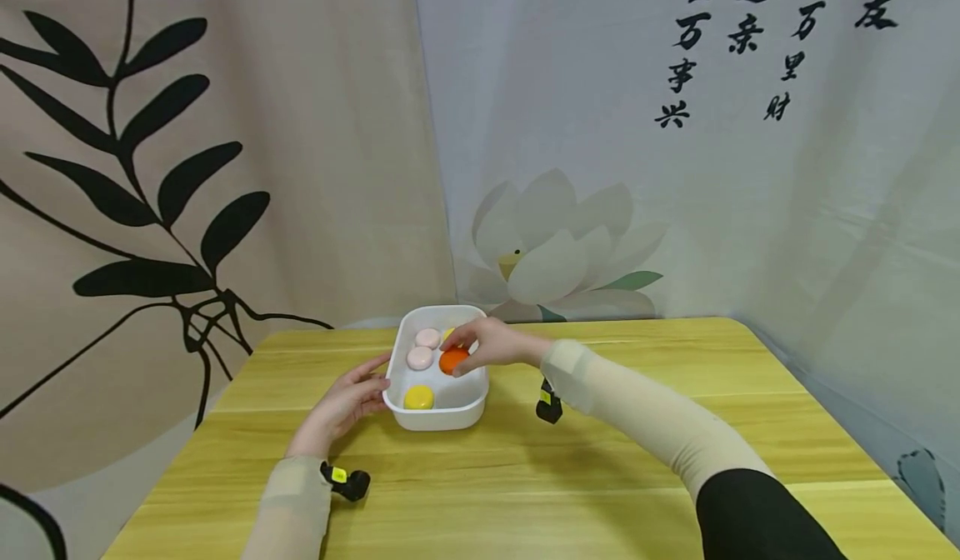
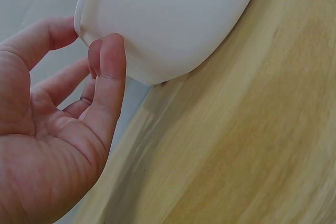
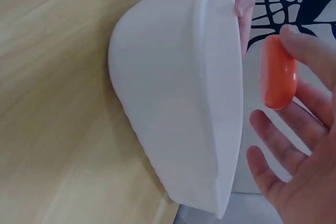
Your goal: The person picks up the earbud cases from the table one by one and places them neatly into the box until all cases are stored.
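A white plastic basin (image 1: 442, 419) stands near the far side of the table. My right hand (image 1: 491, 343) reaches over it from the right and pinches a glossy orange round, thick disc (image 3: 280, 72) between thumb and fingers. In the right wrist view the disc is above the basin's rim. My left hand (image 1: 347, 400) touches the basin's left side, its fingertips (image 2: 112, 51) against the outer wall and rim. Two pale pink discs (image 1: 420, 358) and a yellow disc (image 1: 418, 397) lie in the basin. Another yellow disc (image 1: 448, 333) is partly hidden behind my right hand.
The wooden table (image 1: 480, 485) runs around the basin, its far edge close behind it. Printed fabric (image 1: 337, 127) with leaves, a lotus and writing hangs beyond. Small black cameras (image 1: 550, 403) are strapped at both wrists.
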{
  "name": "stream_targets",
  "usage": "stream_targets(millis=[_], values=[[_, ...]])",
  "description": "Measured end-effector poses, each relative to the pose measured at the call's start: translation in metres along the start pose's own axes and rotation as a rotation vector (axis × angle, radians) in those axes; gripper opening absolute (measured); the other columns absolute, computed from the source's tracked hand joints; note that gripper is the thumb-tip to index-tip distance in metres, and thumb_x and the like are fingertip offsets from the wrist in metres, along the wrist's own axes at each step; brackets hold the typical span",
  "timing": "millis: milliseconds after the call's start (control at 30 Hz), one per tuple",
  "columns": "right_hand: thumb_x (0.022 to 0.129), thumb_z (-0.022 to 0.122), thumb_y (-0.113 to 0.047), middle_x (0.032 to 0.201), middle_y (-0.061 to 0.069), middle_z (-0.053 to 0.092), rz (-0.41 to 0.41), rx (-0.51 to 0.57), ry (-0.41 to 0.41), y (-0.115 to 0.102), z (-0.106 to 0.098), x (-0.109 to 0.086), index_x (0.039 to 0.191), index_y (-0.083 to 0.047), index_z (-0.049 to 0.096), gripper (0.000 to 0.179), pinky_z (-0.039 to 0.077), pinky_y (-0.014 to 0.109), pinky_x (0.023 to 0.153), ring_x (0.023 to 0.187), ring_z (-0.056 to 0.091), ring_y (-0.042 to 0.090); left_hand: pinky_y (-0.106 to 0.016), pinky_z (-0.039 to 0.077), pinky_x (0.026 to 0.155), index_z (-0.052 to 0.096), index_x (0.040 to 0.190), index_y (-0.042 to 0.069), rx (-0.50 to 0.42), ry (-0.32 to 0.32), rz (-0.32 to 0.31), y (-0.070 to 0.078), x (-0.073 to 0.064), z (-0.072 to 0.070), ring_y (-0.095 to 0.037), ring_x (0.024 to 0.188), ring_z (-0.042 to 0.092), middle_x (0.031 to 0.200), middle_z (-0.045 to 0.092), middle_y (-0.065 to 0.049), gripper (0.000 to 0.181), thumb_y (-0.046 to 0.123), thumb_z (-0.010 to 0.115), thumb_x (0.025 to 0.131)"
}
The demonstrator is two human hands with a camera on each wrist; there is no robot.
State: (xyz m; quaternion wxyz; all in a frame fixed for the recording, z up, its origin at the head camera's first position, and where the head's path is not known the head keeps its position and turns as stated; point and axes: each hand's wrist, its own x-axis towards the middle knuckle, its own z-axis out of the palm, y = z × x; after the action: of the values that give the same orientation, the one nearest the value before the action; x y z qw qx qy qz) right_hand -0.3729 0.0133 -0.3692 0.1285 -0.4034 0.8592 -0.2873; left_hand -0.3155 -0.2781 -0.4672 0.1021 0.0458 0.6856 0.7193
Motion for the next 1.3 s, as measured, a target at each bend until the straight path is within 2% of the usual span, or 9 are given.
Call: stream_targets(millis=[233, 567, 767, 900, 1033, 1300], values=[[0.081, 0.079, -0.028, 0.105, -0.01, 0.065, -0.019, 0.042, -0.035, 0.004, 0.012, 0.002, 0.115, -0.017, 0.07, 0.036, 0.045, 0.03, 0.09, 0.098, 0.055, 0.01, -0.032, 0.056, 0.076, 0.027, 0.152, 0.004, -0.005, -0.013, 0.003, 0.0, 0.001, -0.001, -0.016, 0.077, 0.062, 0.111, 0.057, -0.019, 0.063, 0.004, 0.056, 0.096], [0.083, 0.078, -0.03, 0.107, -0.011, 0.065, -0.001, 0.027, -0.06, 0.012, 0.021, 0.005, 0.118, -0.019, 0.069, 0.038, 0.044, 0.027, 0.089, 0.1, 0.054, 0.009, -0.031, 0.056, 0.075, 0.027, 0.152, 0.005, 0.005, -0.005, -0.001, 0.002, 0.0, 0.001, -0.016, 0.078, 0.061, 0.109, 0.056, -0.018, 0.063, 0.005, 0.057, 0.096], [0.082, 0.078, -0.03, 0.109, -0.011, 0.065, -0.004, 0.03, -0.065, 0.014, 0.023, 0.005, 0.117, -0.017, 0.069, 0.038, 0.045, 0.034, 0.094, 0.099, 0.055, 0.009, -0.031, 0.056, 0.076, 0.028, 0.152, 0.006, 0.025, 0.004, -0.005, 0.002, -0.001, 0.001, -0.017, 0.079, 0.061, 0.111, 0.056, -0.019, 0.063, 0.007, 0.057, 0.097], [0.083, 0.078, -0.027, 0.112, -0.003, 0.067, -0.03, 0.04, -0.075, 0.015, 0.024, 0.006, 0.118, -0.01, 0.068, 0.04, 0.045, 0.04, 0.097, 0.103, 0.057, 0.014, -0.032, 0.056, 0.077, 0.028, 0.153, 0.006, 0.03, 0.007, -0.009, 0.002, -0.001, 0.001, -0.018, 0.081, 0.061, 0.114, 0.055, -0.02, 0.063, 0.007, 0.057, 0.096], [0.084, 0.077, -0.026, 0.117, 0.005, 0.067, -0.027, 0.056, -0.072, 0.016, 0.025, 0.006, 0.121, -0.004, 0.067, 0.044, 0.046, 0.037, 0.097, 0.109, 0.059, 0.023, -0.033, 0.056, 0.078, 0.028, 0.153, 0.006, 0.028, 0.005, -0.012, 0.002, -0.001, 0.001, -0.018, 0.081, 0.061, 0.114, 0.054, -0.021, 0.063, 0.007, 0.057, 0.096], [0.084, 0.076, -0.026, 0.12, 0.003, 0.066, 0.005, 0.073, -0.055, 0.017, 0.024, 0.005, 0.122, -0.005, 0.066, 0.044, 0.047, 0.032, 0.094, 0.11, 0.059, 0.023, -0.033, 0.055, 0.079, 0.028, 0.152, 0.006, 0.031, 0.015, -0.016, 0.002, -0.001, 0.0, -0.019, 0.082, 0.061, 0.116, 0.054, -0.022, 0.063, 0.006, 0.057, 0.096]])
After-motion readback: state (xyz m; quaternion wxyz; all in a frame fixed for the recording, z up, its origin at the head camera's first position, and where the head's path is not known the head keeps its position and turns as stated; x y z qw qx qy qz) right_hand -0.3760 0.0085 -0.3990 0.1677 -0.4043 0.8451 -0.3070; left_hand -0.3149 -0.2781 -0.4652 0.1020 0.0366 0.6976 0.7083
